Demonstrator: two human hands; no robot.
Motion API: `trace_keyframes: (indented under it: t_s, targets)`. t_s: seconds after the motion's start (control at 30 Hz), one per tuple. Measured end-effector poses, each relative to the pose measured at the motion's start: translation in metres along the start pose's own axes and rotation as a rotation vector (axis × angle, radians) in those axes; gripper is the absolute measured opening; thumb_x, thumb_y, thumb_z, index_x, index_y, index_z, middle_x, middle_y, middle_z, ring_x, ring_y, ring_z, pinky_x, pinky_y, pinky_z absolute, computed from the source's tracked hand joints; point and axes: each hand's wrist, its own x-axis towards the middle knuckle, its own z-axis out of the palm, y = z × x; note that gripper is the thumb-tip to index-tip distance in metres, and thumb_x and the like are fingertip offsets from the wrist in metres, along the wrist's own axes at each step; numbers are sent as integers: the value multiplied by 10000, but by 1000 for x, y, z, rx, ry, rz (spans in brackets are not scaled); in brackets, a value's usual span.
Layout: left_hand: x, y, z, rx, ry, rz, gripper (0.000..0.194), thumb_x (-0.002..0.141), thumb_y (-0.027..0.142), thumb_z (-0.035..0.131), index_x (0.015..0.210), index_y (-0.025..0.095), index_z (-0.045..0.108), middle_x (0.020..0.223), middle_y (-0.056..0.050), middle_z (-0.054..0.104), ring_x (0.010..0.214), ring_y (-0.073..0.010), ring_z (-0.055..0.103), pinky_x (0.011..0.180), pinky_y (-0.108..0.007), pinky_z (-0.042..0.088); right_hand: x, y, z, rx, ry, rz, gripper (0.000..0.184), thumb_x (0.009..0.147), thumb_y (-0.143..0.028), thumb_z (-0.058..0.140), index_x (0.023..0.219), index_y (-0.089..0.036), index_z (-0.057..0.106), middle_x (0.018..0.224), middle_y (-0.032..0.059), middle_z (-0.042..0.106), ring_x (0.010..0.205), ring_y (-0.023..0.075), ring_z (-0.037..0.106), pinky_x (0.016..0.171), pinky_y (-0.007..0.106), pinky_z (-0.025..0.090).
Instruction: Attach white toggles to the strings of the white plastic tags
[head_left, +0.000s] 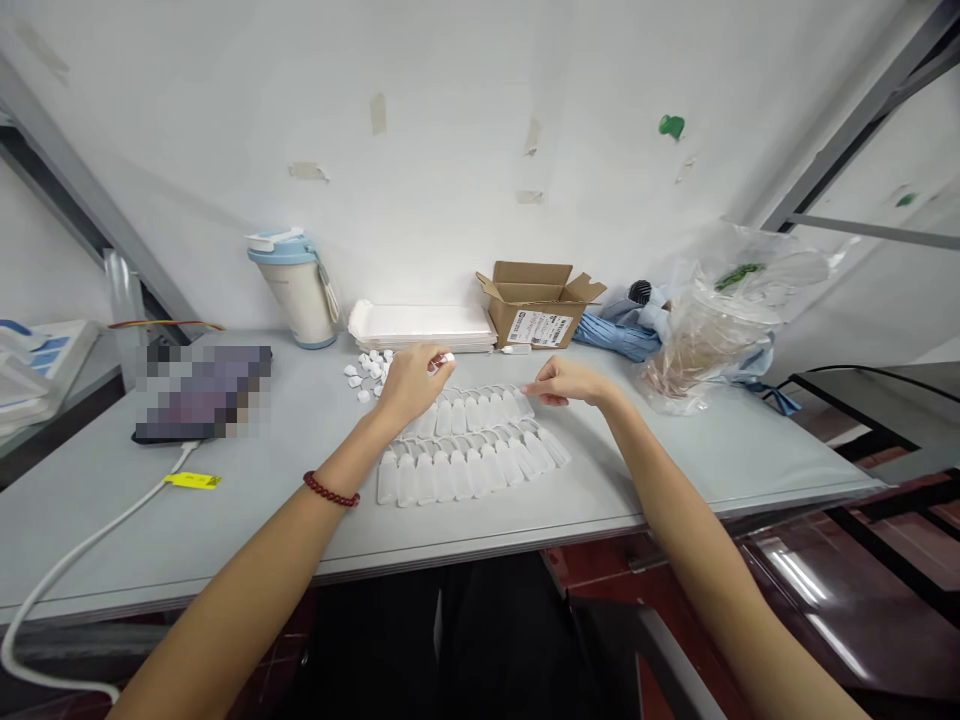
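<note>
My left hand (415,383) is closed, with a small white cap-like piece (448,358) pinched between thumb and fingertips. Beside its knuckles lies a loose pile of similar small white pieces (363,372). My right hand (568,382) has curled fingers, their tips at the looped end of the rightmost translucent white tag (523,404) in the upper row; the exact grip is partly hidden. Nearer the table's front edge, a second row of translucent white tags (463,474) lies side by side, thin white loops pointing away from me. Part of the upper row is behind my left hand.
Along the wall stand a cream cup with blue lid (292,290), a stack of white trays (420,325), an open cardboard box (534,310), blue cloth (619,335) and a clear plastic bag (709,335). A blurred-out device (206,392) with a white cable (97,540) lies left.
</note>
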Motion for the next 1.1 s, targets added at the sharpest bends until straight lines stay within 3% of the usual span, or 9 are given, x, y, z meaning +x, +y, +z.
trace_keyframes:
  t_s: [0.2,0.43,0.53,0.67,0.73,0.87,1.1]
  targets:
    - [0,-1,1,-6,-19,-36,257,783,277,517,912,133,686,849,-69,694,772,-188,602,754,-308,447,12,8,8,60,-88,88,358,663,-427,635,461,-156,517,435,-13,485,385,66,364,398,234,254]
    - [-1,3,1,-63,-48,-104,243,777,305,531,857,148,698,832,-48,702,738,-174,590,757,-294,445,16,10,10,-29,-21,119,312,707,-314,563,443,-153,520,433,24,572,324,80,411,418,247,353]
    - [-1,5,0,-105,-55,-130,249,773,332,532,837,159,701,828,-40,707,749,-179,596,753,-299,448,16,10,12,20,111,45,289,722,-292,552,471,-152,524,456,29,600,335,89,471,437,233,389]
    - [0,8,1,-264,-103,-160,294,775,379,535,863,154,704,878,-51,715,823,-196,610,760,-304,457,16,4,18,226,451,-174,279,761,-386,569,611,-154,533,588,41,656,418,110,576,430,205,404]
    - [0,10,1,-342,-158,-166,325,773,407,546,885,147,706,898,-60,713,821,-195,608,753,-305,467,15,-3,24,339,515,-278,302,746,-447,597,689,-156,540,654,49,665,478,128,614,419,200,403]
    - [0,12,0,-464,-272,-194,407,770,480,556,955,149,703,903,-64,697,773,-174,586,674,-286,488,11,-20,39,459,440,-385,342,710,-476,642,786,-153,557,759,55,661,540,141,639,430,211,415]
    - [-1,20,-8,-559,-317,-160,410,782,500,553,955,156,693,994,-61,676,792,-157,565,641,-260,478,7,-29,54,414,307,-447,304,725,-429,659,836,-151,605,697,11,629,559,125,619,513,239,462]
